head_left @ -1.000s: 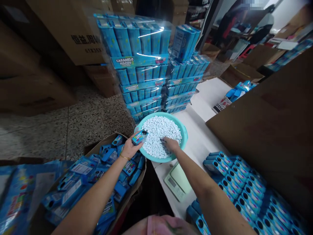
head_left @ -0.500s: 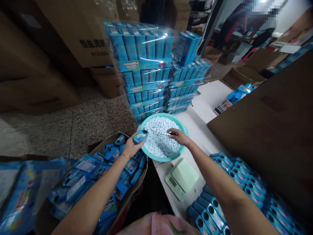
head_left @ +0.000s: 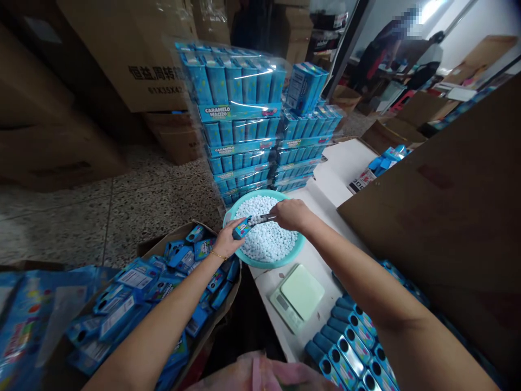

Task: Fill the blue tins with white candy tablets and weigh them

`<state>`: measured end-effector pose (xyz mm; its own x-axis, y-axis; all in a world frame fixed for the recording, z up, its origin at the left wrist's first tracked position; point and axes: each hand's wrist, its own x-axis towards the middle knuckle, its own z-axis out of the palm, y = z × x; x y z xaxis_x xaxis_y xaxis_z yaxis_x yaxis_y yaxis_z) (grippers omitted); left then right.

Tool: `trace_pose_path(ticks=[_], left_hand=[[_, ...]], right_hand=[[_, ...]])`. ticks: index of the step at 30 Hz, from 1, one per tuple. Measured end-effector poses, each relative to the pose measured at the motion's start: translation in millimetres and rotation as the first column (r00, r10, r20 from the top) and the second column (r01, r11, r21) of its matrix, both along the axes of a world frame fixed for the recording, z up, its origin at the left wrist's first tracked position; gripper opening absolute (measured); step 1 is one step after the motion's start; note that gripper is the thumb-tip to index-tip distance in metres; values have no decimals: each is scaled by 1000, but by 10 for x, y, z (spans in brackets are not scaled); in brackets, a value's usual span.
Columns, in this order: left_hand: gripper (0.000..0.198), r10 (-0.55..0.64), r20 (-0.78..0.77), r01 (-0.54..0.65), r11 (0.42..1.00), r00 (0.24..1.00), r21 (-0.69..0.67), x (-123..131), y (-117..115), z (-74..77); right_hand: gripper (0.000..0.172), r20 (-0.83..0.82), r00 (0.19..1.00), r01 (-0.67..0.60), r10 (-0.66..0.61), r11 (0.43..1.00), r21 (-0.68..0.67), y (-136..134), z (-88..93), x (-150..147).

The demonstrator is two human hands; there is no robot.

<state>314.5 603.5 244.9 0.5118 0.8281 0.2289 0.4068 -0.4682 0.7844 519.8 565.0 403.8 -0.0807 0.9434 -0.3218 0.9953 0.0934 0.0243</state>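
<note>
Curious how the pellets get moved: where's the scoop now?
Near the middle of the head view, the scoop is in the right hand above the basin, its tip at the box in the left hand.

Left grip (head_left: 228, 240) around blue box (head_left: 243, 228), right grip (head_left: 290, 214) holding scoop (head_left: 265, 218) at its opening, turquoise basin (head_left: 269, 265) of white pellets (head_left: 268, 245) beneath
</note>
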Motion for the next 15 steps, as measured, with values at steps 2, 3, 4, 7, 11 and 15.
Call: trace_pose_path(ticks=[2,3,4,7,11,15], left_hand=[[59,-18,-7,18,1000,1000,7,16,2,1],[59,-16,-6,16,1000,1000,8,21,3,-3],[59,-9,-3,9,1000,1000,8,23,4,-12],[58,11,25,-11,1000,1000,-2,8,7,-54],[55,30,103,-25,999,994,-49,-48,1,-83],[55,94,132,-77,989,987,-124,-129,-24,-50]], right_hand=[[26,25,999,-26,26,1000,11,-14,54,-73],[26,32,999,-40,39,999,24,-26,74,-90],[26,36,998,-48,47,998,40,-42,88,-88],[24,16,999,-29,28,996,78,-117,53,66],[27,-86,994,78,-75,996,34,-255,-295,504],[28,-100,959,251,-266,958,-142,-353,-967,665]])
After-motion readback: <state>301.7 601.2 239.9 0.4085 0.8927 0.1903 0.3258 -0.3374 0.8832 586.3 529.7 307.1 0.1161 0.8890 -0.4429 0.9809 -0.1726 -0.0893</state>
